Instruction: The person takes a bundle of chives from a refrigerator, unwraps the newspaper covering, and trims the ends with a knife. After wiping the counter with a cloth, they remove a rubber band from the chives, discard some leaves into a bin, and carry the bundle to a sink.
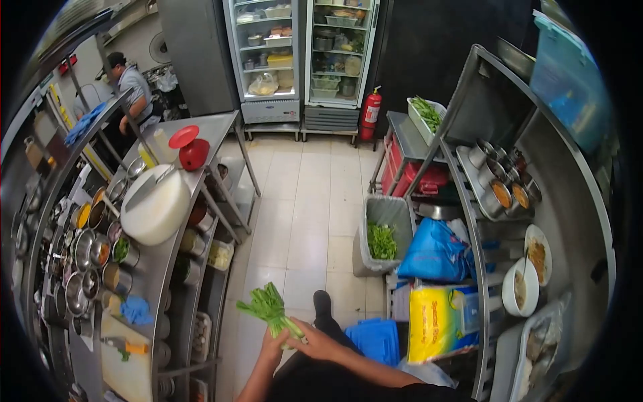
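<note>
Both my hands hold a bunch of green leafy stalks [268, 308] low in the head view, above the tiled floor. My left hand [274, 345] grips the pale stem end from below. My right hand [318, 342] rests on the stems from the right, fingers curled around them. The leafy tops point up and to the left. My dark shoe [322, 305] shows just beyond the hands.
A steel counter [161, 258] on the left carries a white round chopping block [155, 204], metal pots and a red container [193, 153]. A bin with green trimmings [383, 234], blue and yellow bags stand right. Another person [134, 90] works far left. Fridges and a fire extinguisher [370, 114] stand behind.
</note>
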### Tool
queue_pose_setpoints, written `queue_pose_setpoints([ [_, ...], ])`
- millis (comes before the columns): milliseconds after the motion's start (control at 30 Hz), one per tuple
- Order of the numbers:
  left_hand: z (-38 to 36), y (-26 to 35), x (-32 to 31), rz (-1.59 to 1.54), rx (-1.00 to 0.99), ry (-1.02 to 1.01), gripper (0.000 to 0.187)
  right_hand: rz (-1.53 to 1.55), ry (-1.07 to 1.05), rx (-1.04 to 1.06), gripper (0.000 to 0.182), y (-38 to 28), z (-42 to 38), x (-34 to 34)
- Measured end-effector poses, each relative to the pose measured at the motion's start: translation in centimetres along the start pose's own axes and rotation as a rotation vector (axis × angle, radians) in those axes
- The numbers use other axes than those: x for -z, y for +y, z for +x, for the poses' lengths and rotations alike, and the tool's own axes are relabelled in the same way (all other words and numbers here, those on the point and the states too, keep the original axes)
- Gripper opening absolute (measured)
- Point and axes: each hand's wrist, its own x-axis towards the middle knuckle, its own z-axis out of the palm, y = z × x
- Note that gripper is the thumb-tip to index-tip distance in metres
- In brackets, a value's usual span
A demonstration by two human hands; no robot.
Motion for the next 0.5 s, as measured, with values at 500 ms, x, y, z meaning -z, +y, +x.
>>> queue_pose_setpoints([
  [500, 33.0, 19.9, -13.5, 0.12, -0.117, -0.425, 0.086, 1.131, 0.122, 0.059, 0.084, 1.6, 24.3, 35.9],
])
